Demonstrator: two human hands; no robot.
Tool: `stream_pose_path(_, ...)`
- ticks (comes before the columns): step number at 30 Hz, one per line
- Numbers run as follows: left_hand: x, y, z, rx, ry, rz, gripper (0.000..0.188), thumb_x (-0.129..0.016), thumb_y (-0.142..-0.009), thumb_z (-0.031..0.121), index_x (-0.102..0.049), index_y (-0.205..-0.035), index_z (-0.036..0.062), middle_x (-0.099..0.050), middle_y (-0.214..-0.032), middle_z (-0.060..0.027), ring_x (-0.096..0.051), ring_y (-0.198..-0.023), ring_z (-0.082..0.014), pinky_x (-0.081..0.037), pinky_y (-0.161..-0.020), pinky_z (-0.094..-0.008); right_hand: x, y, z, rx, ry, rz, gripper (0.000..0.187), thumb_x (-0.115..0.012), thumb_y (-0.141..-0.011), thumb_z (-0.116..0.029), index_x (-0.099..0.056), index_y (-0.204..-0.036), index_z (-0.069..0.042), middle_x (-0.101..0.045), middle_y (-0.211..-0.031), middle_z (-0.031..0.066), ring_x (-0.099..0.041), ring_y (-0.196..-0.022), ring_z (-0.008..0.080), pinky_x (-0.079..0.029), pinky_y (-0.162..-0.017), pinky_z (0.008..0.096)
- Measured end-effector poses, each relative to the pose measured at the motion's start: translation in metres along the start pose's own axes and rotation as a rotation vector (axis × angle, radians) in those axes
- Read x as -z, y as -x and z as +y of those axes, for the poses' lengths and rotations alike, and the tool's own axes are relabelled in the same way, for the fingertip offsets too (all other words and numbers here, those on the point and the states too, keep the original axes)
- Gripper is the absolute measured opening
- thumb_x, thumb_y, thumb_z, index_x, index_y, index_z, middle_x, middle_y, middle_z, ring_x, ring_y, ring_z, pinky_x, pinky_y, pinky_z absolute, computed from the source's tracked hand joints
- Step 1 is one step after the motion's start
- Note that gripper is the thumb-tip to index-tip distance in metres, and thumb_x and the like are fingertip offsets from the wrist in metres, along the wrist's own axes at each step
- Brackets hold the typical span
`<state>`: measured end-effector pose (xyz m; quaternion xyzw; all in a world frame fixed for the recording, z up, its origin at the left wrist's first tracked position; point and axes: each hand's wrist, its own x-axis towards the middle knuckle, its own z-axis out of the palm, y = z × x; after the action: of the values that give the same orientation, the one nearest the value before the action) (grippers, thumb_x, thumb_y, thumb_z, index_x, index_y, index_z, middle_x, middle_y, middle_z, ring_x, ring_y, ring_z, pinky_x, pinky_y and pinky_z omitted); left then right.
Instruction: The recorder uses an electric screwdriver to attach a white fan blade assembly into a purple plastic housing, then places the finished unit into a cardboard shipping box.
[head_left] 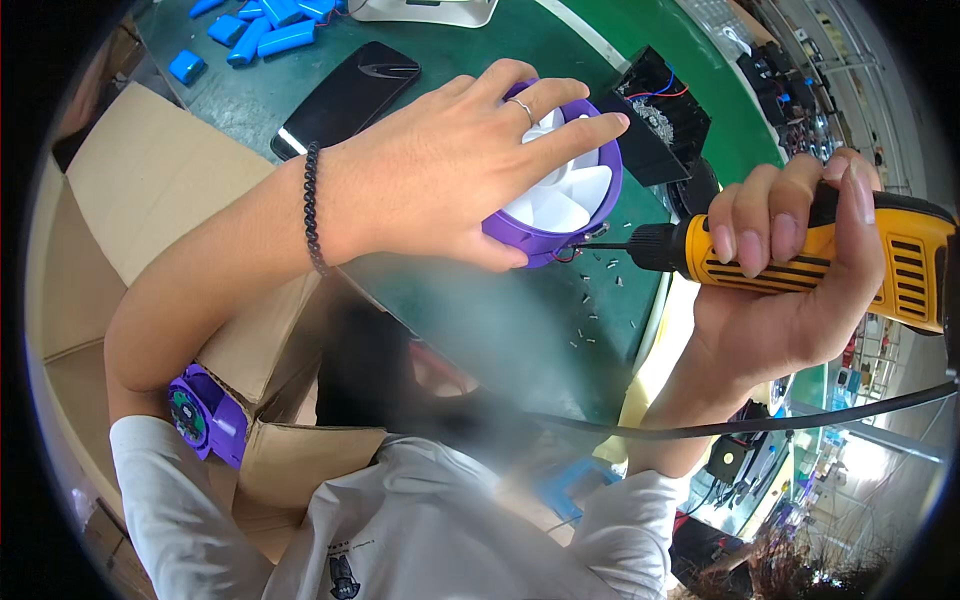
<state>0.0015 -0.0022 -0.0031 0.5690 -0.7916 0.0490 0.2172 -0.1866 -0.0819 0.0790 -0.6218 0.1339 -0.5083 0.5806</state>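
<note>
The left fingers (pixel 575 142) spread over and grip a round purple plastic fan housing (pixel 545 243) above the green counter (pixel 545 50); its white blades (pixel 562 207) are already inside. Fastening seems unfinished: the right fingers (pixel 785 212) clasp a yellow-and-black power screwdriver (pixel 903 268), bit at the rim.

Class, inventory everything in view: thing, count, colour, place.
Fan: one, purple-white, upper centre
Drill: one, yellow-black, right
Wired casing: one, black, upper right
Metal pieces: several, silvery, centre right
Slab: one, glossy black, upper left
Packs: several, blue, top left
Pale object: one, white, top
Cardboard box: one, brown, left
Housing: one, purple, among box flaps
Table: one, green, centre
Cable: one, black, lower right
Background gear: uncounted, mixed, right
Bracelet: one, black, left wrist
Shirt: one, white, bottom
Left grip: one, bare, on fan
Right grip: one, bare, around drill
</note>
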Motion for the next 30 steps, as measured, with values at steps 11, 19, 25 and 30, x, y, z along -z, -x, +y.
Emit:
stream_pose_path(11,0.0,0.001,0.001,-0.006,-0.029,0.023,0.11,-0.085,-0.058,0.032,-0.028,-0.152,0.0163,-0.041,-0.144,-0.0171,-0.045,-0.123,-0.0398,-0.044,-0.103,-0.0468,0.007,-0.001,-0.015,0.004,0.023,-0.021,0.019,-0.056,-0.094,-0.022,-0.051,-0.1,-0.005,-0.044,-0.062,0.0009,-0.043,-0.049,0.0084,-0.039,-0.048,0.0241)
stream_pose_path(19,0.04,0.01,0.045,0.401,-0.14,-0.128,0.111,-0.087,-0.06,0.028,-0.027,-0.153,0.0146,-0.045,-0.137,-0.0221,-0.05,-0.114,-0.0377,-0.047,-0.093,-0.0462,0.014,-0.005,-0.004,0.081,0.28,0.164,0.015,-0.062,-0.091,-0.015,-0.057,-0.1,-0.004,-0.048,-0.063,0.0026,-0.044,-0.049,0.0102,-0.04,-0.049,0.0256)
stream_pose_path(25,0.031,0.009,0.003,0.124,-0.058,0.043,0.11,-0.087,-0.058,0.024,-0.03,-0.152,0.0212,-0.042,-0.14,-0.0224,-0.042,-0.129,-0.0417,-0.042,-0.103,-0.0477,0.017,-0.006,-0.014,0.025,0.092,0.043,0.016,-0.056,-0.095,-0.022,-0.05,-0.099,-0.007,-0.042,-0.063,0.0002,-0.038,-0.048,0.0067,-0.035,-0.046,0.0234)
stream_pose_path(30,-0.001,0.001,0.014,-0.009,-0.003,0.078,0.089,-0.079,-0.066,0.035,-0.041,-0.145,0.0175,-0.042,-0.143,-0.0205,-0.041,-0.13,-0.0412,-0.047,-0.091,-0.0497,-0.004,0.004,-0.021,-0.011,0.01,-0.019,0.02,-0.053,-0.095,-0.025,-0.048,-0.098,-0.006,-0.042,-0.062,-0.0002,-0.035,-0.046,0.0065,-0.035,-0.044,0.0231)
